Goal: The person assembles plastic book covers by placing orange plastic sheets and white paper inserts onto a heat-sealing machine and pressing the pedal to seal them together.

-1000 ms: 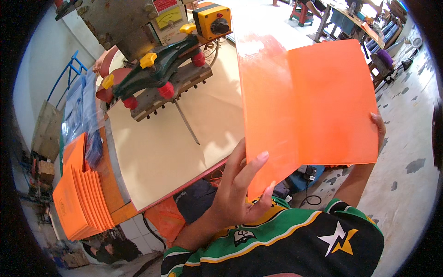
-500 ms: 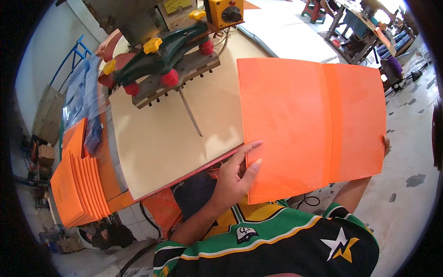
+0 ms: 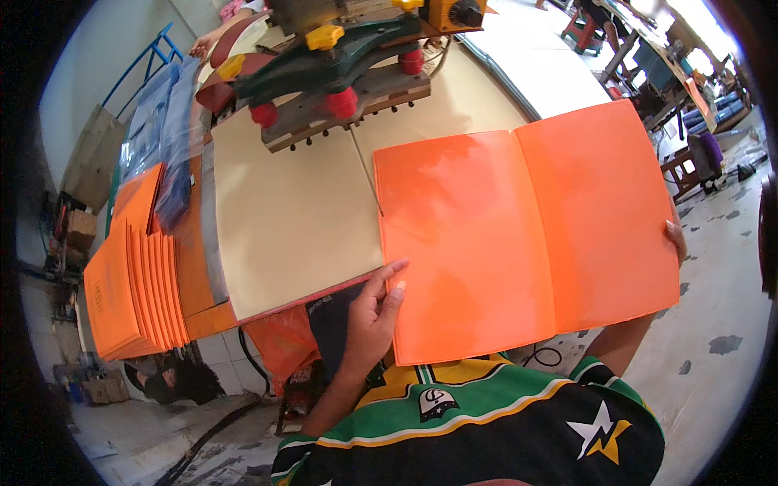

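Orange cover (image 3: 466,251) has moved nearer the metal rod (image 3: 366,168).

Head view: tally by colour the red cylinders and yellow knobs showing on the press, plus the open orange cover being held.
Red cylinders: 3
Yellow knobs: 3, one cut by the picture's top edge
Open orange cover: 1
Total: 7
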The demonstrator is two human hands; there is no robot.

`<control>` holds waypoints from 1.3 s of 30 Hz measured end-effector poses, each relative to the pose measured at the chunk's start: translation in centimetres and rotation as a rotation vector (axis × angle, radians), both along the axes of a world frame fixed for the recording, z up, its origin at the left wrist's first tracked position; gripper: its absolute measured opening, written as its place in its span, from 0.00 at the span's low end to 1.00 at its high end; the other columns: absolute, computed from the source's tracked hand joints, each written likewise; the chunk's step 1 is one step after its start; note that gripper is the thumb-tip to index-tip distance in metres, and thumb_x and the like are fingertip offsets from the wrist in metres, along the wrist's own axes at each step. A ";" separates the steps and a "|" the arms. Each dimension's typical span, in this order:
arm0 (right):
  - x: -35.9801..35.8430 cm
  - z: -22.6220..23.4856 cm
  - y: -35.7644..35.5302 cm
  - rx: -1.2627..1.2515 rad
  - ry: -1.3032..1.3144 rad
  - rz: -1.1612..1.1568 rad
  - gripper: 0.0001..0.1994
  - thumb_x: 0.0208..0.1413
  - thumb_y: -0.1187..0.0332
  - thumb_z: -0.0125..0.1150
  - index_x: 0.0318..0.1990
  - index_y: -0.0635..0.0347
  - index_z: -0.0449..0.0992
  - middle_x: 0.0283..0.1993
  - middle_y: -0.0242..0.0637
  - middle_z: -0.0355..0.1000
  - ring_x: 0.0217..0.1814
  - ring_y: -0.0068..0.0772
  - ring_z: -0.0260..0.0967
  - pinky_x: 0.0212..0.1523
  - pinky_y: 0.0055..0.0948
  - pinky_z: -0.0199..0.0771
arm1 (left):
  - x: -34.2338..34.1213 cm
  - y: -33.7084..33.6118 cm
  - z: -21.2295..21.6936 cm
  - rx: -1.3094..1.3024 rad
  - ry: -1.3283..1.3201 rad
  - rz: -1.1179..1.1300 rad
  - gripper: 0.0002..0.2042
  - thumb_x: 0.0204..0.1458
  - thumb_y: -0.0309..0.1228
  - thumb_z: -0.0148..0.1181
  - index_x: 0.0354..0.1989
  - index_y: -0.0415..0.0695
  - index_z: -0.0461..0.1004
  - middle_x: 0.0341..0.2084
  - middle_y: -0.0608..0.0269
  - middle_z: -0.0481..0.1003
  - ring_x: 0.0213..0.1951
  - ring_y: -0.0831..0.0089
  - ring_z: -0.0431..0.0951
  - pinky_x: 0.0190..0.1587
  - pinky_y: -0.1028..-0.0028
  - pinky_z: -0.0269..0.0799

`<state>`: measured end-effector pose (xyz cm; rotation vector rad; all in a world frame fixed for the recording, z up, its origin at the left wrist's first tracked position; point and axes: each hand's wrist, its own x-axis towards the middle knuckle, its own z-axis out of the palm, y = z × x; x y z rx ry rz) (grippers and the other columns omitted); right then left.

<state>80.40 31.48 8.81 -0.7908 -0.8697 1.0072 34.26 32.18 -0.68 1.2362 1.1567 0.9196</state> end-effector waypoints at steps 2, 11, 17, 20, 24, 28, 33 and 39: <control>-2.2 0.9 1.3 -0.025 -0.034 0.018 0.34 0.57 0.59 0.59 0.68 0.73 0.63 0.66 0.55 0.68 0.66 0.44 0.70 0.63 0.37 0.71 | -1.4 -0.3 -0.4 0.025 0.010 0.047 0.19 0.69 0.28 0.52 0.67 0.37 0.67 0.53 0.60 0.76 0.53 0.79 0.75 0.57 0.76 0.69; -10.2 2.3 6.9 -0.252 -0.249 0.086 0.36 0.52 0.63 0.59 0.69 0.75 0.63 0.66 0.54 0.68 0.66 0.42 0.69 0.66 0.36 0.68 | -8.4 -0.8 1.6 0.122 0.092 0.288 0.19 0.69 0.32 0.55 0.64 0.37 0.73 0.46 0.67 0.76 0.45 0.82 0.71 0.52 0.80 0.66; -11.0 -0.5 13.5 -0.376 -0.301 0.373 0.29 0.60 0.72 0.60 0.68 0.73 0.64 0.62 0.49 0.73 0.61 0.36 0.74 0.62 0.32 0.73 | -12.6 2.1 3.5 0.145 0.288 0.382 0.18 0.69 0.33 0.54 0.62 0.35 0.74 0.55 0.58 0.78 0.57 0.74 0.74 0.63 0.72 0.66; -12.2 -2.1 16.6 -0.320 -0.486 0.301 0.27 0.62 0.70 0.60 0.68 0.71 0.65 0.60 0.48 0.74 0.56 0.33 0.77 0.55 0.29 0.78 | -14.5 4.5 4.1 0.206 0.467 0.365 0.17 0.69 0.32 0.54 0.61 0.36 0.74 0.54 0.57 0.79 0.57 0.74 0.74 0.62 0.71 0.66; -12.4 -4.3 20.9 -0.346 -0.616 0.361 0.26 0.65 0.67 0.61 0.67 0.71 0.66 0.56 0.46 0.77 0.52 0.29 0.77 0.51 0.28 0.79 | -16.9 8.1 3.7 0.254 0.590 0.354 0.16 0.68 0.33 0.54 0.59 0.37 0.77 0.52 0.55 0.81 0.55 0.71 0.77 0.61 0.70 0.68; -13.3 -5.8 24.2 -0.273 -0.840 0.268 0.26 0.67 0.62 0.61 0.67 0.69 0.67 0.49 0.44 0.80 0.48 0.25 0.77 0.47 0.26 0.77 | -18.6 11.6 2.6 0.324 0.664 0.328 0.17 0.69 0.34 0.53 0.60 0.40 0.77 0.54 0.51 0.81 0.56 0.69 0.78 0.61 0.71 0.68; -13.5 -8.1 27.7 -0.192 -0.985 0.191 0.25 0.68 0.61 0.60 0.67 0.65 0.68 0.45 0.43 0.81 0.47 0.24 0.76 0.45 0.24 0.75 | -20.5 15.2 1.4 0.345 0.606 0.321 0.17 0.68 0.34 0.54 0.60 0.38 0.77 0.54 0.52 0.81 0.56 0.71 0.78 0.61 0.72 0.69; -14.2 -8.3 27.9 -0.234 -1.007 0.160 0.24 0.68 0.62 0.61 0.69 0.54 0.68 0.41 0.38 0.81 0.42 0.19 0.73 0.42 0.22 0.71 | -20.4 16.4 0.7 0.247 0.427 0.371 0.18 0.67 0.35 0.57 0.60 0.38 0.77 0.53 0.57 0.81 0.54 0.76 0.77 0.59 0.76 0.69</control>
